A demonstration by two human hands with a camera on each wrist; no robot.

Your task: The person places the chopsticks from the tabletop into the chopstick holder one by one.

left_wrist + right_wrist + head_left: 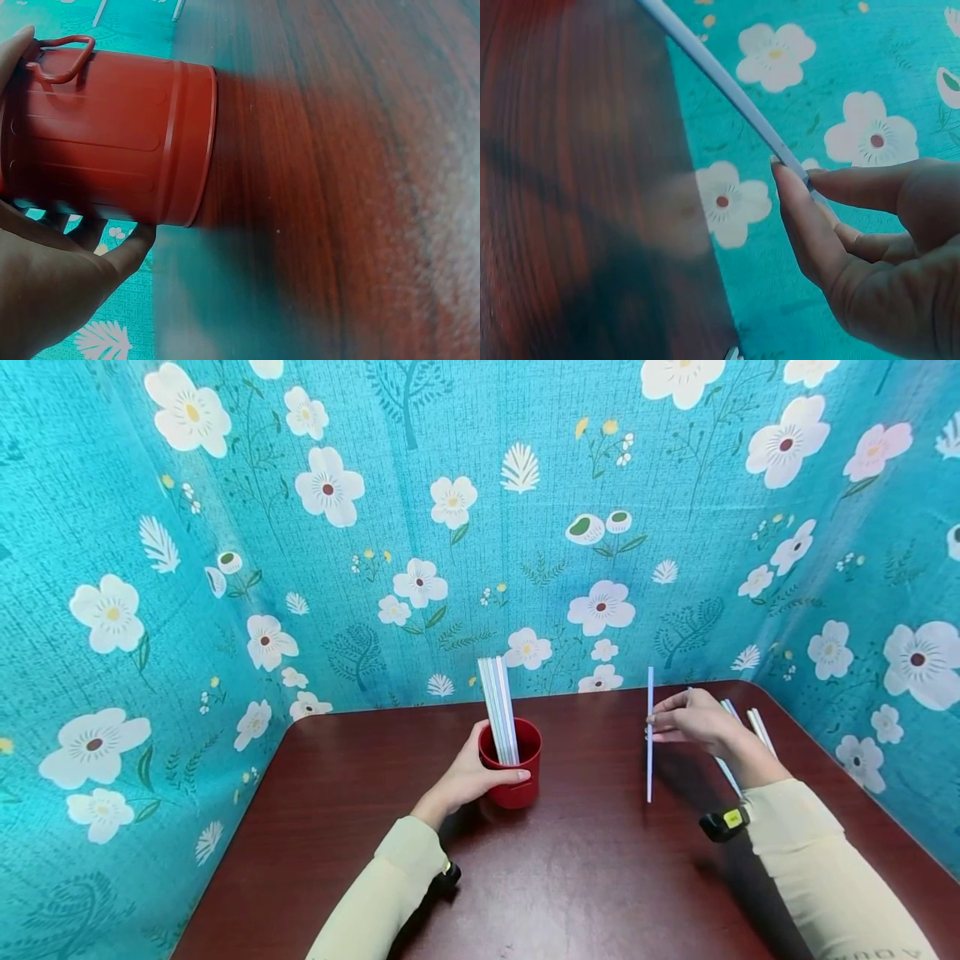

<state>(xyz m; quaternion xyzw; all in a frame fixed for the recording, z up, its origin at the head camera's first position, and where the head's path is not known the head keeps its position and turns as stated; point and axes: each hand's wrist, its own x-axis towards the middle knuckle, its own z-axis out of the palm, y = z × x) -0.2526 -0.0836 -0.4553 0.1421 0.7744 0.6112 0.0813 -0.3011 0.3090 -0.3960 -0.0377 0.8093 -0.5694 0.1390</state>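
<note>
My left hand (465,777) grips a red bucket-shaped cup (513,795) on the table, thumb along its near side and fingers around the left. A bundle of pale straws (497,702) leans to the left inside it. In the left wrist view, a small loop handle (75,69) shows on the cup's side. To the right of the cup, my right hand (697,720) pinches a single pale lilac straw (649,768) between thumb and fingertips. That straw stands almost vertical in the head view; the right wrist view shows the pinch close up.
Several more straws (761,731) lie on the dark red-brown table (360,777) at the right, partly behind the right hand and forearm. Blue flowered cloth (360,568) hangs around the table's back and sides. Each wrist wears a black device (723,824).
</note>
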